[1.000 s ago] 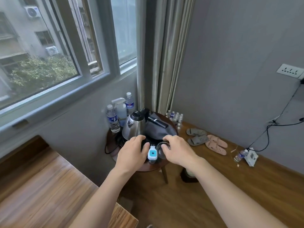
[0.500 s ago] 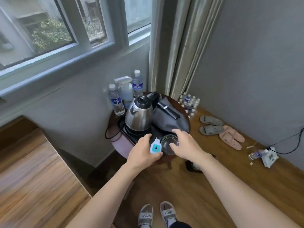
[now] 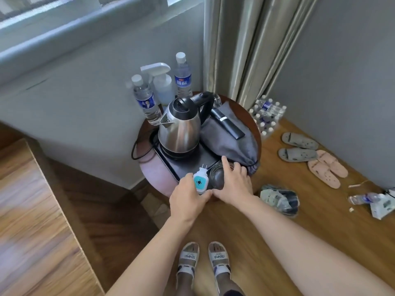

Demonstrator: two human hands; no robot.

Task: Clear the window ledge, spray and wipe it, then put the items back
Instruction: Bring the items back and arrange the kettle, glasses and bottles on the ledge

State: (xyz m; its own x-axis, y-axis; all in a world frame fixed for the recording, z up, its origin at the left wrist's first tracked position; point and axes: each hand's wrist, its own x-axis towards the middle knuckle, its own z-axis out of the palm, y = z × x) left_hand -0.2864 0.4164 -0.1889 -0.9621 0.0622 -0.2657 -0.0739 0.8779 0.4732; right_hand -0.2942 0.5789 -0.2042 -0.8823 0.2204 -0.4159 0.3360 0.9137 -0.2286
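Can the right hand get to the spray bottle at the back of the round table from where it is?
Probably not directly. The right hand lies on the glass at the near edge; the kettle stands between it and the spray bottle, so it would have to go over or around.

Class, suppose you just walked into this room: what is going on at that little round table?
A person stands over the round table by the window. The left hand holds a white plug-in device with a teal face, prongs pointing away. The right hand rests on a glass lying at the table's near edge. A kettle on a dark tray, a spray bottle, two water bottles and a grey bag also crowd the table.
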